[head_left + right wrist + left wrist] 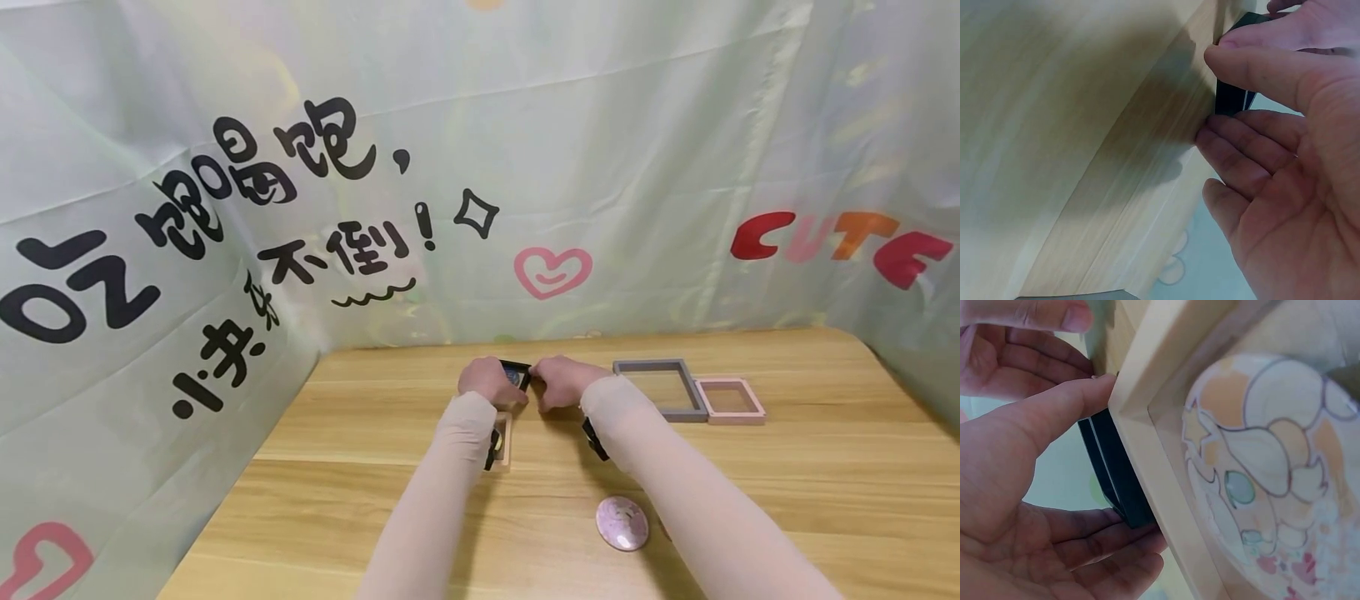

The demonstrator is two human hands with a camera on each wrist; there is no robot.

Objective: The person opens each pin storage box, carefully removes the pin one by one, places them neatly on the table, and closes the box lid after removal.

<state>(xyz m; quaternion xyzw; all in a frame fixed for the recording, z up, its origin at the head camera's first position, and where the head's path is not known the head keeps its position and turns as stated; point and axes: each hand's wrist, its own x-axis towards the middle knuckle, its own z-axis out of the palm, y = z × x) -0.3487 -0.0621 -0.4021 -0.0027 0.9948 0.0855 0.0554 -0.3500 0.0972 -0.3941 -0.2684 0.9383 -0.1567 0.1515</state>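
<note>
A small black frame (526, 367) with a bluish round piece (513, 377) in it is at the far middle of the table, between both hands. My left hand (491, 381) grips its left side, with the thumb near and the fingers along the far side in the left wrist view. From the right, my right hand (561, 382) pinches the frame's end, thumb and fingertips on either side of the black edge (1230, 100). Under my left wrist lies a beige frame (505, 454), partly hidden; the left wrist view shows a round badge (1260, 469) with a cartoon figure inside it.
A large grey frame (701, 404) touches a small pink frame (738, 419) at the right. Nearer me lies a round pink badge (622, 523), close to my right sleeve. Printed cloth (450, 275) hangs behind the wooden table (337, 500) and along its sides.
</note>
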